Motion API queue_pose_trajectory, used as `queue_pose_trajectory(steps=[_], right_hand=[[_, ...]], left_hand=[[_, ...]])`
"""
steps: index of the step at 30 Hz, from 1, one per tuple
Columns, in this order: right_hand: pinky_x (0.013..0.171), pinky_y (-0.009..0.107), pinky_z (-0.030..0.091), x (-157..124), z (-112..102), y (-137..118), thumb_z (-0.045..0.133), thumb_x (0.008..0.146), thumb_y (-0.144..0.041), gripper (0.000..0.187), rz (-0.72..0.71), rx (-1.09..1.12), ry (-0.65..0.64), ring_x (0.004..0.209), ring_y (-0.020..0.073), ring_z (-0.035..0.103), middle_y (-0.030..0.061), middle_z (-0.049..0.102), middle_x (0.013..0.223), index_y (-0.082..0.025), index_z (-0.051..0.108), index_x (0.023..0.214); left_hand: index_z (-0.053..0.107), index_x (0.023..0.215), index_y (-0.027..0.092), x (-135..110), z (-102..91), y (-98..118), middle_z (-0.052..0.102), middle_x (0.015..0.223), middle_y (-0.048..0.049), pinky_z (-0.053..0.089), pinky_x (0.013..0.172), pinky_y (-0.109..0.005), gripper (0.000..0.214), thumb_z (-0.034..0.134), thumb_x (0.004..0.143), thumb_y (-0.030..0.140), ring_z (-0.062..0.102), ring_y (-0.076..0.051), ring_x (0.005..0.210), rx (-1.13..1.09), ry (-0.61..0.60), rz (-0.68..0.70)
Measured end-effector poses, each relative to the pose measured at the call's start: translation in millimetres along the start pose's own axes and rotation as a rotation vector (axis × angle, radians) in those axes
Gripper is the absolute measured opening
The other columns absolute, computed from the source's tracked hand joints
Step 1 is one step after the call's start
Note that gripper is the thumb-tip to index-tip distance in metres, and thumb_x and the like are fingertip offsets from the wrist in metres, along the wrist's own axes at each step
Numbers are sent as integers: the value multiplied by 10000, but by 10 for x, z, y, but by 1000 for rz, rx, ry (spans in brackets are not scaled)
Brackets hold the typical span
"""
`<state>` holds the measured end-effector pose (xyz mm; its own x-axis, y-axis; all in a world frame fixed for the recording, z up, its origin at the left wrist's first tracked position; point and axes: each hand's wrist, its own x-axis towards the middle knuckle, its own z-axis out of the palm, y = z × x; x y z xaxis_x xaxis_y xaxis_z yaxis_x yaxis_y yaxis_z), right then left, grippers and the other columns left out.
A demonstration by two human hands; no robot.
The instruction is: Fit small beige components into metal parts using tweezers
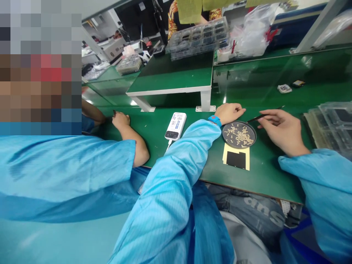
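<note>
In my right hand (283,128) are slim black tweezers (258,117), pinched between thumb and fingers, their tip close to the right rim of a round grey dish (224,137). Many small beige pieces (243,135) lie scattered in the dish. My left hand (229,113), with a blue band (214,120) at the wrist, rests just behind the dish with its fingers curled. Whether anything is inside them is hidden. In front of the dish, partly under it, lies a yellow sheet (248,161) with a black rectangular piece (235,160) on it.
A white power bank (176,124) with a cable lies left of my left forearm. Behind stands a low green shelf (176,75). Clear plastic trays (335,121) are stacked at right. A co-worker's hand (121,120) rests on the bench at left.
</note>
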<state>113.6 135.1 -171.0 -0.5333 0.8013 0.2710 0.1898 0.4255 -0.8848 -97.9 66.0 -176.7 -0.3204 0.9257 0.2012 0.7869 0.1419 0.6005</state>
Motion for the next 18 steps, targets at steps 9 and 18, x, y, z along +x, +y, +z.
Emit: queue_pose_trajectory(steps=[9, 18], right_hand=[[734, 352, 623, -11, 0, -8, 762, 832, -179, 281, 5, -20, 0, 709, 198, 762, 107, 793, 926, -224, 782, 1109], [729, 341, 624, -10, 1, -14, 765, 830, -158, 279, 16, -1, 7, 698, 185, 753, 110, 788, 906, -202, 786, 1105]], left_hand=[[701, 785, 231, -15, -14, 14, 744, 852, -47, 352, 688, -365, 348, 600, 1012, 474, 645, -221, 797, -14, 1, 23], [719, 805, 231, -10, -12, 8, 742, 843, -45, 350, 681, -364, 359, 585, 1015, 489, 635, -218, 792, -7, -6, 21]])
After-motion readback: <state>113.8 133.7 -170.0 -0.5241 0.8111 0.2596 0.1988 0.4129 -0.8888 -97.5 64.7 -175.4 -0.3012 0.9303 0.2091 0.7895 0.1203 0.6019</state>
